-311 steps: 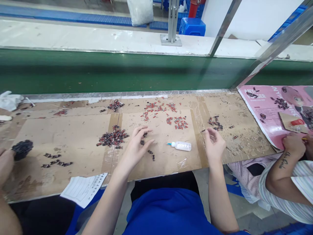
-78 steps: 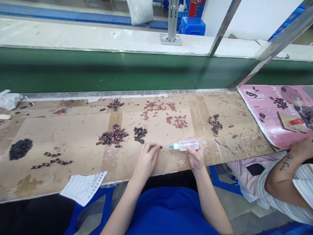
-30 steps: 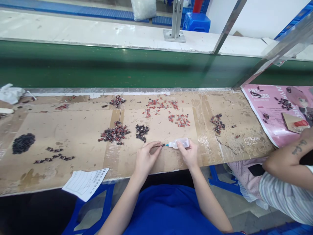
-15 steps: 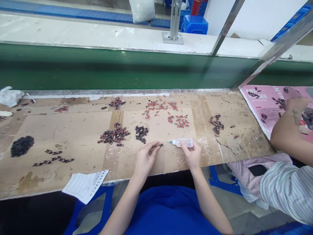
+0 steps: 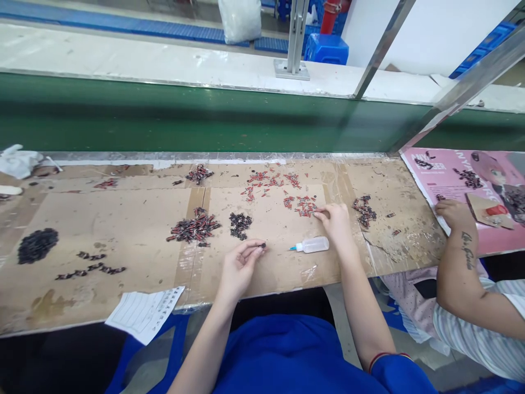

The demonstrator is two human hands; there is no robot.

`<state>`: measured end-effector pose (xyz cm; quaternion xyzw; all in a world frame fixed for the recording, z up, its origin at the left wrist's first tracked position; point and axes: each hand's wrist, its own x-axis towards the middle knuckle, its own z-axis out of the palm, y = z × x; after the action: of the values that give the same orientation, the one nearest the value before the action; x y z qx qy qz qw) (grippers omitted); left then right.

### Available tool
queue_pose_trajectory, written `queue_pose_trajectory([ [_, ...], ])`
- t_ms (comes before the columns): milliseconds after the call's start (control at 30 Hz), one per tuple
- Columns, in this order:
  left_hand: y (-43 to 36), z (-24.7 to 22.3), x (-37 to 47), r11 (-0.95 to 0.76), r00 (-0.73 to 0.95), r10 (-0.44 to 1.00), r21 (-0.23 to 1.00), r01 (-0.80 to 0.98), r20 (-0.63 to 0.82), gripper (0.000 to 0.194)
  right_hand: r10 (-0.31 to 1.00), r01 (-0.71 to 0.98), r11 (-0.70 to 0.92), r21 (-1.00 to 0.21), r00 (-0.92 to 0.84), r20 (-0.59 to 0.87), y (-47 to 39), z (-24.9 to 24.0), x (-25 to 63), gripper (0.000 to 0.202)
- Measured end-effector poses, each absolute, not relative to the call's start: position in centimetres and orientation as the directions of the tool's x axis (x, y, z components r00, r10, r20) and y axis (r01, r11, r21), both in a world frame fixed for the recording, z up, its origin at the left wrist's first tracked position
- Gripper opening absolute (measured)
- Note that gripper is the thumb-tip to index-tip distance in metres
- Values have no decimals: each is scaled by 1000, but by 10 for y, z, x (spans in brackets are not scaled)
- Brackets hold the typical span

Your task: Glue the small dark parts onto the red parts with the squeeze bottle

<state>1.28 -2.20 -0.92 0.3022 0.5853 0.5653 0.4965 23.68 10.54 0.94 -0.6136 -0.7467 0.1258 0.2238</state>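
Note:
My left hand (image 5: pixel 237 269) is closed in a pinch on a small black part (image 5: pixel 263 245), which sticks out past the fingertips. My right hand (image 5: pixel 339 227) reaches to the right edge of a spread of small red parts (image 5: pixel 305 206). Its thumb and index finger are brought together there, and whatever lies between them is too small to make out. Below that spread, a clear squeeze bottle (image 5: pixel 315 244) with a blue needle tip lies on its side on the cardboard, untouched. A cluster of small black parts (image 5: pixel 240 225) sits beyond my left hand.
Red-and-black pieces (image 5: pixel 194 226) form a heap to the left, with a black pile (image 5: pixel 38 245) farther out. A paper sheet (image 5: pixel 145 313) overhangs the front edge. At right, a co-worker's hand (image 5: pixel 454 214) rests by a pink printed sheet (image 5: pixel 438 180).
My right hand has let go of the squeeze bottle, now lying down, and moved up to the red parts. My left hand keeps its black part. The co-worker's hand has moved left and nearer.

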Motion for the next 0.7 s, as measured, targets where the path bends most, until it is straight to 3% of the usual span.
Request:
queue_pose_trajectory([
  [167, -23, -1, 19, 245, -255, 915, 932, -267, -313, 34, 980, 909, 198, -367, -193, 51, 112, 9, 229, 10],
  [433, -22, -1, 21, 262, -251, 907, 921, -289, -337, 38, 943, 928, 333, -166, -324, 81, 104, 12, 226, 25],
  [567, -22, 0, 22, 262, -257, 906, 923, -283, -336, 40, 940, 906, 340, -254, -317, 126, 106, 9, 232, 25],
  [700, -21, 3, 24, 267, -263, 901, 919, -289, -344, 44, 950, 785, 312, -535, -259, 174, 103, 11, 239, 26],
])
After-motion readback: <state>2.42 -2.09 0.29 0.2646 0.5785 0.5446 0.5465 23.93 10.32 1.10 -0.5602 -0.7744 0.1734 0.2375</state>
